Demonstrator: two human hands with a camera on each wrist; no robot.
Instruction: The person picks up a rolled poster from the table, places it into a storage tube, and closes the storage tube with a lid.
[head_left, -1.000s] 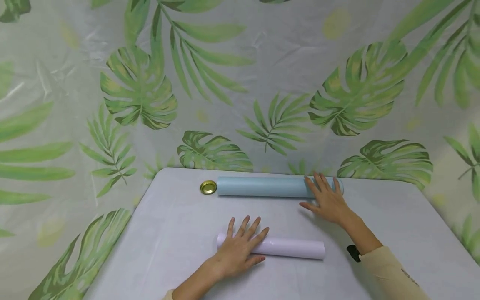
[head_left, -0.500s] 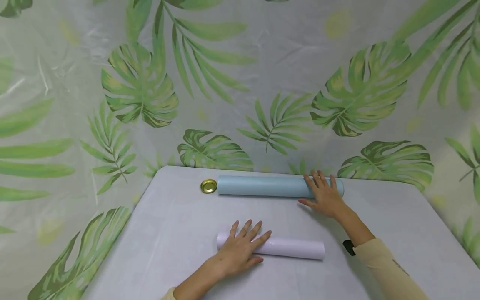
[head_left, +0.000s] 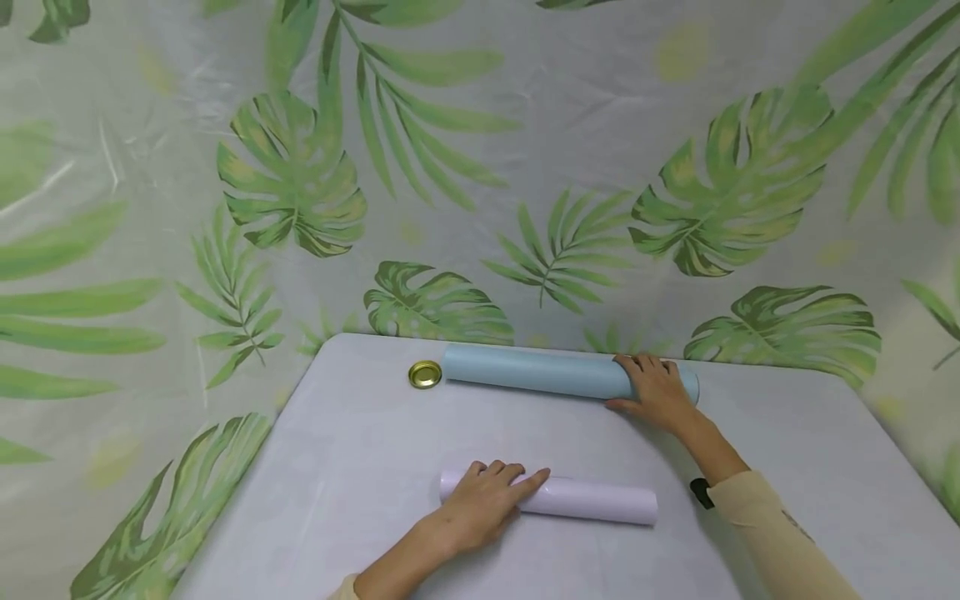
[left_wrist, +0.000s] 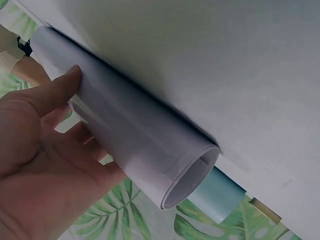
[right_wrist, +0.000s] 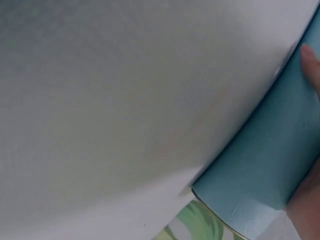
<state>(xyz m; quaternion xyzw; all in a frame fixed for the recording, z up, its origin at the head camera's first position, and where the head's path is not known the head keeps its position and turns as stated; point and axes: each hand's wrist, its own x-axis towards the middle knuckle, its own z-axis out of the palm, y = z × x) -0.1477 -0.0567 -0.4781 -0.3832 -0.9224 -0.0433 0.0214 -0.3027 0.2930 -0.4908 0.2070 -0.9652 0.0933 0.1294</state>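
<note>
A lilac paper roll (head_left: 588, 500) lies across the near part of the table. My left hand (head_left: 482, 506) grips it near its left end, thumb (left_wrist: 67, 85) on one side and bent fingers on the other. The left wrist view shows the roll's hollow end and its layered edge. Farther back lies a longer light blue tube (head_left: 532, 372), slightly slanted. My right hand (head_left: 658, 397) grips it near its right end, fingers bent over the top and thumb on the near side. In the right wrist view, only part of that hand shows beside the tube (right_wrist: 260, 160).
A round gold metal lid (head_left: 425, 374) lies just left of the blue tube's left end. Both rolls lie on a white table (head_left: 360, 467). A leaf-print sheet (head_left: 555, 150) hangs directly behind the table's back edge.
The fingers of both hands have bent from spread and flat to gripping the roll and the tube. The blue tube's left end has shifted backward, so it lies at a slant.
</note>
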